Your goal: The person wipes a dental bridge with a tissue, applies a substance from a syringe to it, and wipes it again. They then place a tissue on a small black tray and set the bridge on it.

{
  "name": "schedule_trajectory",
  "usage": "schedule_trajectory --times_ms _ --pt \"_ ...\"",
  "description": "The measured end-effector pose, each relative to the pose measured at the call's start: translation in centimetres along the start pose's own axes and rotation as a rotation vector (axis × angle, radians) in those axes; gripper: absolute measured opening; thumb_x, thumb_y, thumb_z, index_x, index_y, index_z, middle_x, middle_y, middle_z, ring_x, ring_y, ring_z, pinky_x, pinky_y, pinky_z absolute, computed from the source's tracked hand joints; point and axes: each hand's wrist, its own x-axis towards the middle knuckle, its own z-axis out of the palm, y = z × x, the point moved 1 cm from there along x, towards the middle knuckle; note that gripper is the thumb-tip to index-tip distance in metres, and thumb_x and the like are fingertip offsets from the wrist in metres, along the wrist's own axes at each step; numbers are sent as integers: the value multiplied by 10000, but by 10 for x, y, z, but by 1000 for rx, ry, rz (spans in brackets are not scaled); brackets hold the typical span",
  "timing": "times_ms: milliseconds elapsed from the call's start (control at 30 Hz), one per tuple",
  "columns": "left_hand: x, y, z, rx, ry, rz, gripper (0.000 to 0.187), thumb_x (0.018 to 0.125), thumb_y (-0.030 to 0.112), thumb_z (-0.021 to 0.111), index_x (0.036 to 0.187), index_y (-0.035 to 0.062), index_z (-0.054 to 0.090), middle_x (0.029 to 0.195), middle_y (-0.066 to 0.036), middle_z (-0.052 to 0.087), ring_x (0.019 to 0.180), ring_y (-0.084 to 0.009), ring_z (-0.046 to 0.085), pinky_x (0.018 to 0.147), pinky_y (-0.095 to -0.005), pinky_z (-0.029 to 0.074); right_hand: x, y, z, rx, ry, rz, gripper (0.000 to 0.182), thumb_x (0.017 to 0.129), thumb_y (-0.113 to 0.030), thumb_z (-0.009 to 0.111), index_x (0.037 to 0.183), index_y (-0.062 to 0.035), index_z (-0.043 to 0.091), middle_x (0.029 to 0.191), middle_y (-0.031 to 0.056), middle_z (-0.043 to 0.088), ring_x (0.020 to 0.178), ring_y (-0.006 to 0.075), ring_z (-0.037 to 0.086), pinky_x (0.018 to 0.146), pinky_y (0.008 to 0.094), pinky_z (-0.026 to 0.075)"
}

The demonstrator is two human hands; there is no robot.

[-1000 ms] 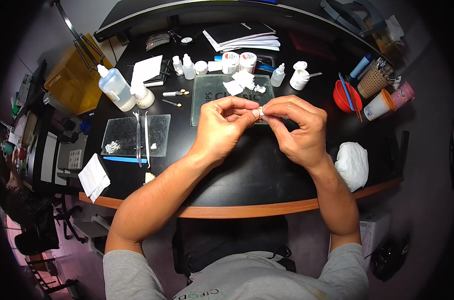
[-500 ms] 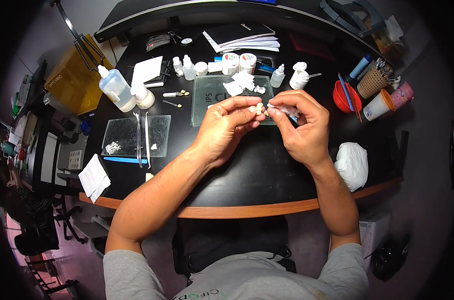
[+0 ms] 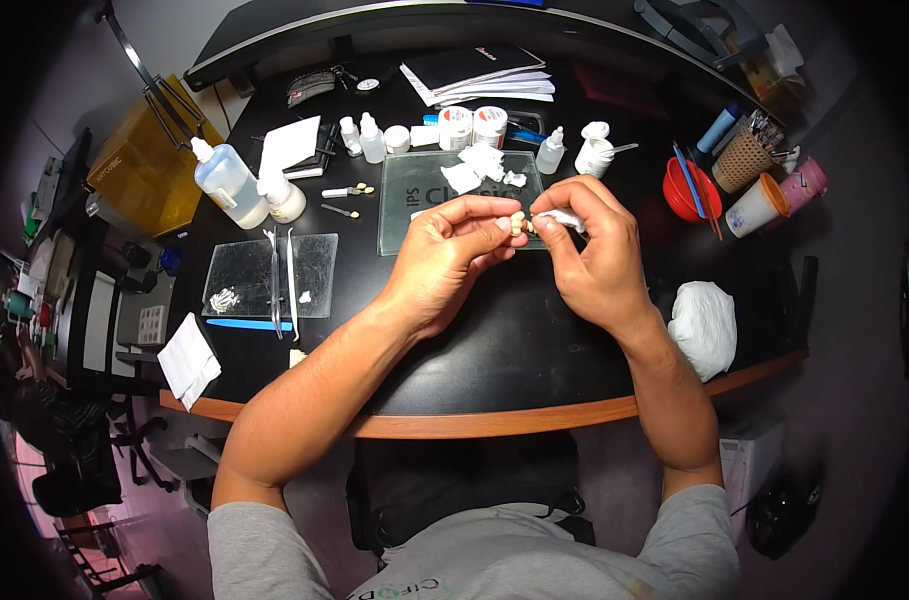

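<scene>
My left hand (image 3: 437, 252) is closed, thumb and fingers pinching a small cream-coloured dental piece shaped like joined teeth (image 3: 517, 222). Close to its right, my right hand (image 3: 597, 252) pinches a crumpled white tissue (image 3: 565, 216), its fingertips right beside the dental piece. Both hands are over the near edge of a glass slab (image 3: 400, 205) with printed lettering. Torn white tissue pieces (image 3: 482, 160) lie on that slab, beyond my fingers.
Left of my forearm, a second glass plate (image 3: 250, 265) carries metal instruments and small white bits. Bottles, jars and an open white jar (image 3: 595, 157) line the back. To the right stand a red bowl (image 3: 683, 195), cups and a white wrapped bundle (image 3: 703, 330).
My right hand has shifted slightly left, and the tissue now sits more bunched between its fingers. My left hand keeps its pinch on the dental piece.
</scene>
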Motion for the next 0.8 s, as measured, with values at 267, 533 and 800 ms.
schedule_trajectory --times_ms 267,533,800 --pt "-1 3 0 19 35 28 228 959 52 688 1176 -15 664 1069 -109 720 982 -163 698 892 -288 554 2 -1 0 -21 42 -35 120 828 54 690 939 10 704 913 128 665 822 248 699 742 330 547" --pt "-1 3 0 14 42 33 219 958 53 691 1165 -14 666 1053 -112 728 984 -169 704 893 -294 550 2 -5 -1 37 47 -75 122 790 47 730 905 15 709 874 124 700 805 237 716 712 315 550" --pt "-1 1 0 101 51 64 240 932 63 737 1150 -13 669 1042 -123 744 976 -175 716 887 -298 552 1 -7 1 4 17 -129 99 784 54 720 874 18 702 874 115 688 791 233 708 700 318 556"
